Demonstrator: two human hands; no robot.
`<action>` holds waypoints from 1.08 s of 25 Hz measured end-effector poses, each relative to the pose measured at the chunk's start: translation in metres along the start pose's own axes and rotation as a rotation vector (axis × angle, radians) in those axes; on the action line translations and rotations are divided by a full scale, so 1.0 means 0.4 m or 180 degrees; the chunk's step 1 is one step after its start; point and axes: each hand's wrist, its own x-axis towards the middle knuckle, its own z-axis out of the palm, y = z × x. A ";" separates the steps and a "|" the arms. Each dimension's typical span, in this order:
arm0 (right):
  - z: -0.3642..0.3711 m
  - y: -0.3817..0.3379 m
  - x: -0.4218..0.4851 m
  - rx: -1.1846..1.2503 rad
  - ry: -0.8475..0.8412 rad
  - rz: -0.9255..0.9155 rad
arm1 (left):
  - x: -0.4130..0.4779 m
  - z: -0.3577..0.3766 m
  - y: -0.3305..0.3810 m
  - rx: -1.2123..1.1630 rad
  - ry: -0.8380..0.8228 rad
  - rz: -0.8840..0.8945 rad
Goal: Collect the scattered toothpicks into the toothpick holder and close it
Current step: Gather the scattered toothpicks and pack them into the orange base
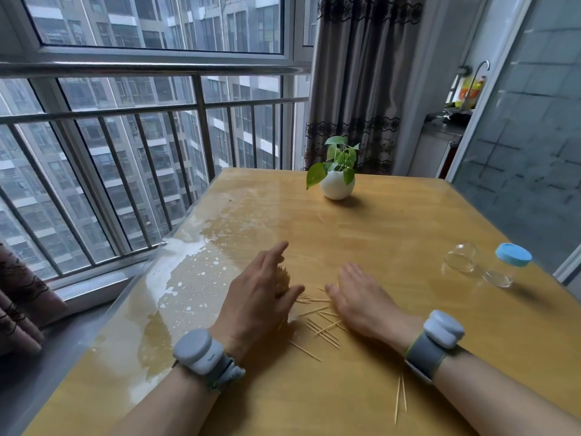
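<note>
We count two hands, one plant, one holder in two pieces, and too many toothpicks to number exactly.

At the left, our left hand (pixel 261 294) stands on its edge on the table (pixel 408 221). The forefinger is stretched forward, while the thumb and the other fingers close round a bundle of toothpicks (pixel 283 276), whose pale tips bristle out above the thumb. A grey wristband (pixel 196 350) sits on that wrist.

Between the hands lie the loose toothpicks (pixel 323 322), about a dozen thin pale sticks crossing one another on the yellow wood. One lies alone a little nearer to us.

Our right hand (pixel 361 297) is spread wide, palm down, fingers straight and together. It holds nothing, and its thumb side is over the nearest sticks. We cannot tell whether the palm presses on the table. It wears a second wristband (pixel 440 335), and beside that forearm lie two more toothpicks (pixel 401 398), almost parallel.

Farther back, near the middle of the table, one small plant (pixel 338 180) stands in a round white pot.

Well to the right is the holder (pixel 460 258), a clear cup. Just beside it is its blue cap (pixel 514 254) on a clear collar, tilted and off the cup.
</note>
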 end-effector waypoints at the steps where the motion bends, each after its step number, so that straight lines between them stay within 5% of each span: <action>1: 0.013 -0.018 -0.030 -0.0043 -0.0054 -0.0243 | 0.000 -0.004 0.000 -0.0047 0.0044 -0.0042; 7: -0.013 -0.047 -0.047 0.0577 0.0069 -0.1012 | 0.025 -0.084 -0.063 0.0031 0.0443 -0.0253; 16: 0.013 -0.102 -0.054 0.0348 -0.0212 -0.1799 | 0.005 -0.042 -0.077 -0.0135 -0.0041 -0.0581; 19: -0.010 -0.005 -0.095 0.0822 0.0233 -0.1418 | 0.007 -0.061 -0.039 0.0316 0.0568 -0.0012; 21: -0.013 0.091 -0.150 0.0416 0.0238 -0.1374 | -0.013 -0.068 0.016 0.0144 0.0760 0.0636; 23: -0.013 0.162 -0.218 -0.0302 -0.0125 -0.1451 | -0.048 -0.056 0.086 -0.0133 0.0147 0.0830; 27: -0.009 0.155 -0.227 -0.0797 -0.0264 -0.1466 | -0.092 0.022 0.122 0.0348 -0.1232 -0.0239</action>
